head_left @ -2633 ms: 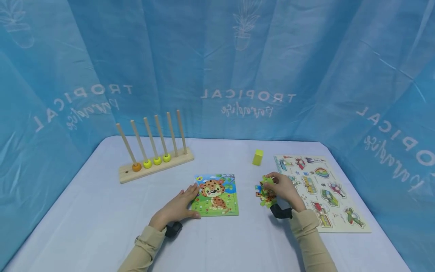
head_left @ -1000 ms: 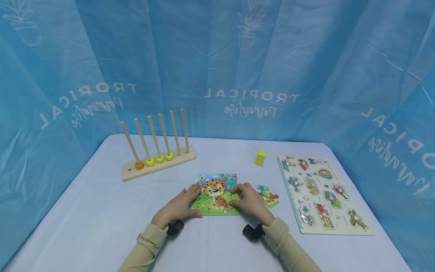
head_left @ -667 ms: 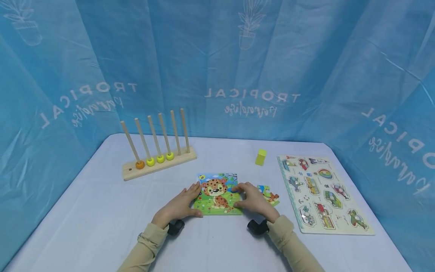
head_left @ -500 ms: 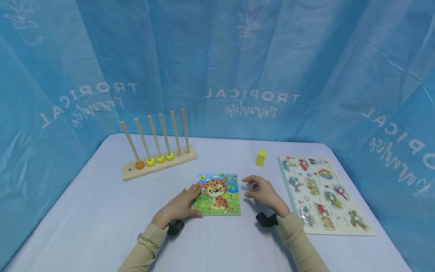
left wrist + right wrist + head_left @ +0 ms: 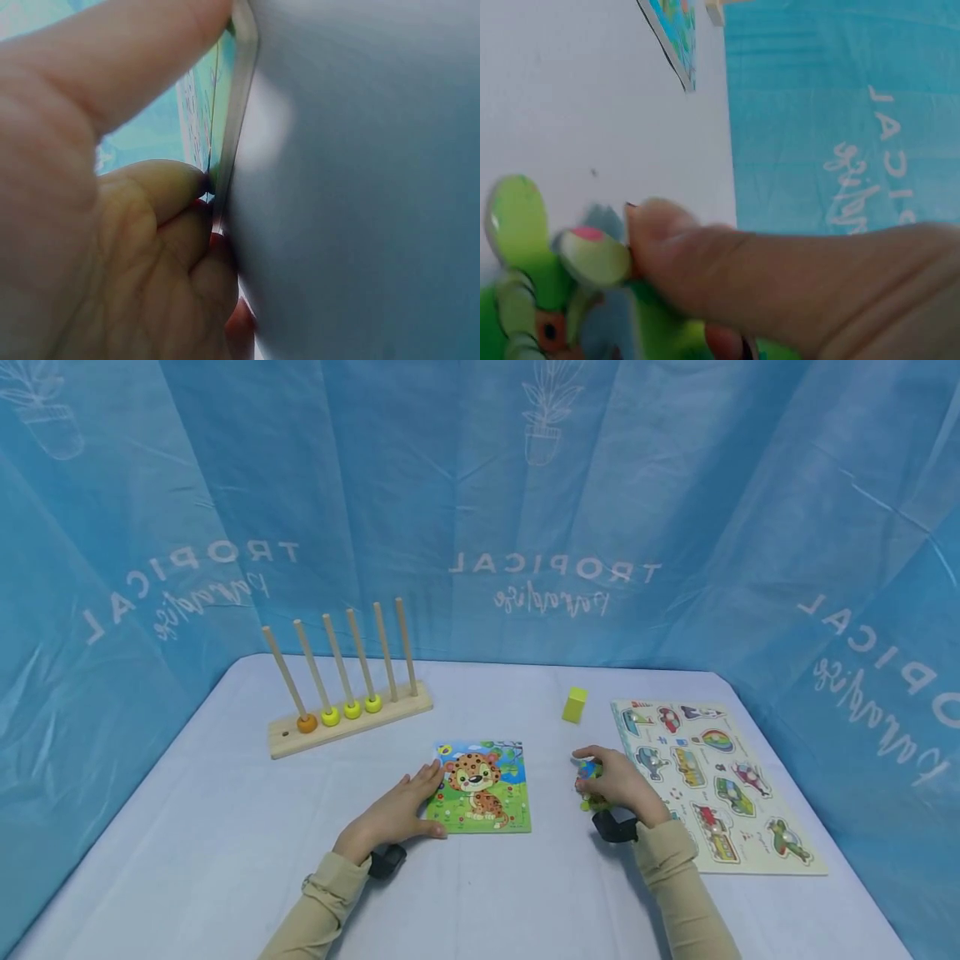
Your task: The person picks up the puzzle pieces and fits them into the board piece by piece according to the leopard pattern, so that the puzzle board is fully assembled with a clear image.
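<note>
A square leopard jigsaw puzzle (image 5: pixel 491 793) lies on the white table in the head view. My left hand (image 5: pixel 392 814) rests along its left side, fingers extended and thumb at the near corner. In the left wrist view, thumb and fingers touch the puzzle's edge (image 5: pixel 238 112). Right of the puzzle, my right hand (image 5: pixel 621 783) pinches a jigsaw piece (image 5: pixel 589 769) between thumb and fingers. The right wrist view shows the thumb (image 5: pixel 705 262) over green and blue jigsaw pieces (image 5: pixel 517 217); the hand partly hides them, so their number is unclear.
A wooden peg stand (image 5: pixel 348 722) with one orange bead and several yellow ones stands at the back left. A yellow block (image 5: pixel 574 705) sits behind my right hand. On the right lies a vehicle peg puzzle board (image 5: pixel 757 852). A blue curtain (image 5: pixel 480 510) hangs behind the table.
My right hand has left the leopard puzzle's right edge, moved right to the loose pieces and taken hold there. My left hand stays in place.
</note>
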`<state>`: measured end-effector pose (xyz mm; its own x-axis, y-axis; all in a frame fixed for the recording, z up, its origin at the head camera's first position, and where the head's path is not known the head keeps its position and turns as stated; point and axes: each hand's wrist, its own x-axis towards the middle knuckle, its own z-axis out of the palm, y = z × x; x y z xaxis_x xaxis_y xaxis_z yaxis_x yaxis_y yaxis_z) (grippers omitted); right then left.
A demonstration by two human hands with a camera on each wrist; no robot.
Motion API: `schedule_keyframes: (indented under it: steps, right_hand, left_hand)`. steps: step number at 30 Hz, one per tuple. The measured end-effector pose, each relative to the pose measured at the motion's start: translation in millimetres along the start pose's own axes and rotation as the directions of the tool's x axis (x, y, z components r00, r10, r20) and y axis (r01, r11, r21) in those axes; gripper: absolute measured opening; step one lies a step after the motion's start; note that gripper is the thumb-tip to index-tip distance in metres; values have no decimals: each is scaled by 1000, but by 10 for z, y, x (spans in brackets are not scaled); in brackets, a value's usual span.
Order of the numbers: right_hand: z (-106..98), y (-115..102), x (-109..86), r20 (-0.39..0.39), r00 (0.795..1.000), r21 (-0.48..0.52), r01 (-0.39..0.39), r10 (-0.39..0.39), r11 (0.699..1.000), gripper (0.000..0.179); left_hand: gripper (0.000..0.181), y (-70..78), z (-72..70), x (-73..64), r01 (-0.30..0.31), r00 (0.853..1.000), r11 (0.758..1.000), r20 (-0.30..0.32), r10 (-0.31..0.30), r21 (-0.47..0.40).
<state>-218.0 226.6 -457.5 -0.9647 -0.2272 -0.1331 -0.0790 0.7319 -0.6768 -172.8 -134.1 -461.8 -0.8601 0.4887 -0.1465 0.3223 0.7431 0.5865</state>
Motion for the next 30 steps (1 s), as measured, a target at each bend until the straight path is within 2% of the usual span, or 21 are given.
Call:
schedule_keyframes:
  steps: [4,6,9,12,20,25,30]
  right_hand:
    - [-24,-24,0,-60,998,28,3,-2,1000,25]
    - [-17,-65,13,-89,996,100,7,2,995,23]
    - [40,-170,50,-86,996,258,24,-2,966,24]
    - [148,-316,97,-72,997,323,46,-24,945,19]
    - [542,-549,247,-26,991,266,135,-133,954,10]
    - [695,-541,289,-14,991,235,131,-131,963,9]
    - [721,-578,283,-28,995,235,104,-100,966,9]
  left_hand:
    - [96,5,-3,-12,3,1000,1000,3,-3,-10]
    - [95,6,-5,-19,4,1000,1000,4,-4,-11]
    - [95,1,-5,-25,7,1000,1000,2,-7,-8]
    - [95,-5,2,-26,7,1000,1000,2,-7,-7]
    - [95,14,29,-13,16,1000,1000,7,-16,-14]
    - [95,20,18,-7,7,1000,1000,5,-7,-9]
    - [94,-5,0,-1,-16,1000,1000,-6,17,6]
